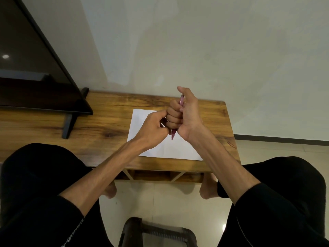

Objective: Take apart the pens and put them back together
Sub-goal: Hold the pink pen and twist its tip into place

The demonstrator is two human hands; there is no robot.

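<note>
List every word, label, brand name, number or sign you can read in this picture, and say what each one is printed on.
None can be read.
The white sheet of paper on the wooden table shows no writing.
The pink pen gripped in the right hand shows no legible print; it is too small and mostly covered.
The dark screen shows only reflections.
The left hand holds something too hidden to make out.

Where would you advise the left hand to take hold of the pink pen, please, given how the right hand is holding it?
Probably the tapered tip end of the slim pink pen, coming from below. The right hand wraps the middle of the barrel and holds it roughly upright over the white paper sheet, so only the short ends stick out. The left hand is already beside that lower end.
</note>
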